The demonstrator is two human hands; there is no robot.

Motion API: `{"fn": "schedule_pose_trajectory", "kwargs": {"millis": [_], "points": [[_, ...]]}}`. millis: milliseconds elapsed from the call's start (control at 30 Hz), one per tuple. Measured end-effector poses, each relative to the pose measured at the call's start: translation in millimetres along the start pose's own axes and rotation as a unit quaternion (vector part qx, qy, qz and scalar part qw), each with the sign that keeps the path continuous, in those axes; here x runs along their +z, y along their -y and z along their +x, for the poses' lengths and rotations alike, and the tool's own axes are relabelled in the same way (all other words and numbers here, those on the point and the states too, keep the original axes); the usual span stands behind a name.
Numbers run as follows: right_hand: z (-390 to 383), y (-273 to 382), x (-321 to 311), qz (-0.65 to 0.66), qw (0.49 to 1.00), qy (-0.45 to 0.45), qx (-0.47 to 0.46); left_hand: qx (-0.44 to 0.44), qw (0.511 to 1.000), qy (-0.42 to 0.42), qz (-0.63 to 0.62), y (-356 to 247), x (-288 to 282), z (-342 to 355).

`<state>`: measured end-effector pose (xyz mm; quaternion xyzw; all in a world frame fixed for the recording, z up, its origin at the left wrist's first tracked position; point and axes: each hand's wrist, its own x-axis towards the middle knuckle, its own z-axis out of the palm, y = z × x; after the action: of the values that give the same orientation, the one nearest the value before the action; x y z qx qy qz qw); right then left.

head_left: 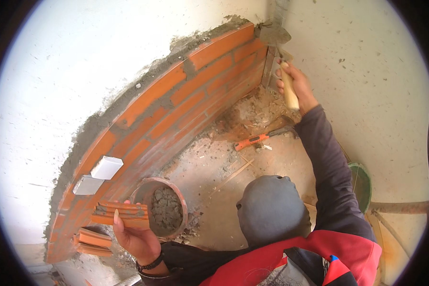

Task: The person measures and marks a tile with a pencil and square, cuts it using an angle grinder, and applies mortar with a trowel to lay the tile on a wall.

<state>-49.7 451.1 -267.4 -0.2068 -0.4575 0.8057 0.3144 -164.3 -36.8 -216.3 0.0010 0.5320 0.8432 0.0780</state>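
Note:
My left hand grips a piece of grooved orange clay brick, thumb on top, beside the mortar bucket. My right hand is closed round the pale wooden handle of a trowel. The mortar-smeared blade reaches the room's corner, by the top end of a low brick wall. Grey mortar runs along the wall's top, against the white wall. More pieces of grooved brick lie below my left hand.
A round bucket of wet mortar stands at the brick wall's foot. Two white rectangular pieces are at the wall. An orange-and-black hammer, wood strips and rubble cover parts of the floor. A green container stands right.

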Motion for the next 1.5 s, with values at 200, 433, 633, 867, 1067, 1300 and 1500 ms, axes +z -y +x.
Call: {"fn": "schedule_pose_trajectory", "kwargs": {"millis": [200, 433, 633, 867, 1067, 1300, 1500], "points": [[-29.6, -15.2, -24.5, -0.453, 0.88, -0.098, -0.107, 0.0, 0.999, 0.035, -0.017, -2.7, -6.3, 3.1], [1.8, -19.6, -43.2, -0.493, 0.845, -0.146, -0.143, -0.006, 1.0, 0.012, 0.015, 3.1, 1.0, 1.4], [19.7, -21.8, -46.5, -0.528, 0.823, -0.135, -0.159, -0.004, 0.999, 0.004, 0.037, 1.5, -1.0, -1.0], [17.7, -62.8, -48.0, -0.585, 0.758, -0.154, -0.244, -0.006, 1.0, 0.0, 0.026, 8.3, 1.4, 0.5], [-4.2, -56.7, -61.9, -0.593, 0.75, -0.118, -0.27, -0.009, 0.999, 0.015, 0.045, 9.2, 6.1, 0.8], [9.0, -37.6, -61.5, -0.612, 0.749, -0.128, -0.217, -0.004, 1.0, 0.013, 0.02, 14.7, 17.8, -3.5], [-16.6, -79.0, -76.0, -0.663, 0.716, -0.078, -0.204, 0.028, 0.999, 0.031, -0.022, -7.5, -9.9, -0.5]]}}
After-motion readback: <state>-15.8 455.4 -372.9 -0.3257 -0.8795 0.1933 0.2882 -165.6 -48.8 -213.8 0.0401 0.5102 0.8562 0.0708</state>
